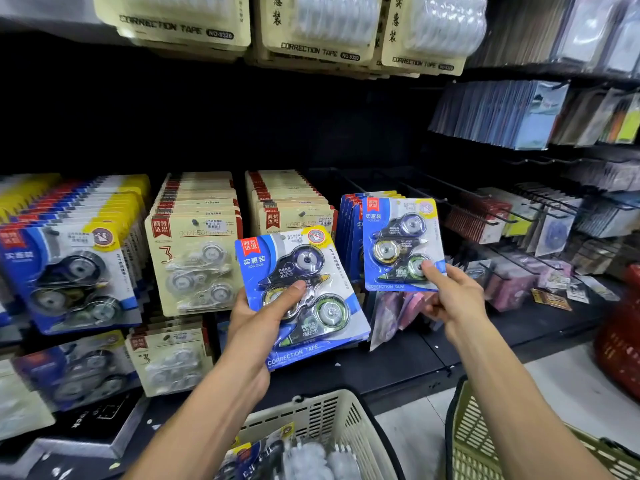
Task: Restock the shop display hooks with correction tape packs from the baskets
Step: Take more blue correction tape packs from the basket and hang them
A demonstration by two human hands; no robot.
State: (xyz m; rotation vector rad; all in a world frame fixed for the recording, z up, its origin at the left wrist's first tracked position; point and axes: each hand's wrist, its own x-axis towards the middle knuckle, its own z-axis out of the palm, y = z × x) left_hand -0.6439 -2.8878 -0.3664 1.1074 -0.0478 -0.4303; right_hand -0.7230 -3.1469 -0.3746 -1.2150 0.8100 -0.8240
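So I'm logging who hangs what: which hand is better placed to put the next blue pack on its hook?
Right. The right hand pinches a single blue pack upright against the blue row on the hook. The left hand grips a stack of packs, lower and in front of the beige rows.

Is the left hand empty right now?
No, the left hand grips a stack of blue correction tape packs, thumb across the front.
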